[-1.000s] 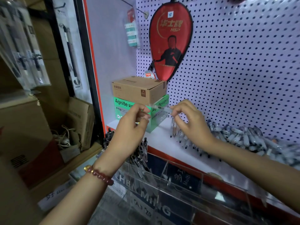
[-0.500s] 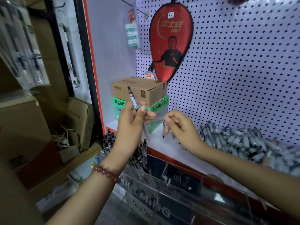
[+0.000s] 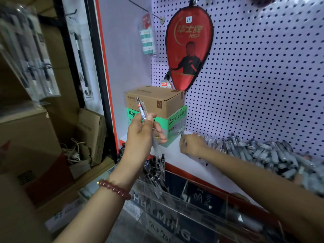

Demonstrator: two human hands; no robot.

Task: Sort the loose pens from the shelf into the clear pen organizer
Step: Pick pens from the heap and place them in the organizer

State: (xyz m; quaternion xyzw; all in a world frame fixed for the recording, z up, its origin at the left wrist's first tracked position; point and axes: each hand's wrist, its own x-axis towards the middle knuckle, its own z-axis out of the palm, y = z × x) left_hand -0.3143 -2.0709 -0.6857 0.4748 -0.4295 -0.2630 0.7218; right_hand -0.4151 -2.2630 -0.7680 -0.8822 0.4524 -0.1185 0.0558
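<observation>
Clear plastic makes the pen organizer (image 3: 184,190), which stands below the front edge of the white shelf (image 3: 173,153). Its leftmost compartment already holds a bunch of dark pens (image 3: 154,165), standing tilted; the other compartments that I can see look without pens.

The left hand (image 3: 140,135) is raised in front of the green box (image 3: 175,123) and the brown carton (image 3: 156,100). Its grip is closed on 1 pen (image 3: 140,109), pinched between thumb and fingers, the pen nearly upright with one end pointing up. Something pale and blurred hangs under this hand; I cannot say what it is.

The right hand (image 3: 192,144) lies on the shelf at the left end of the big pile of loose pens (image 3: 263,151), with the fingers curled down toward them. If its grip has already closed on a pen, I cannot tell, because this part is blurred.

My judgement is that the work is in the collecting step: 1 pen is taken, another is being sought, and most of the pile waits. The next move asks to bring the held pen down and left, turn it to match the others, and drop it into a compartment without hitting the thin rim.
</observation>
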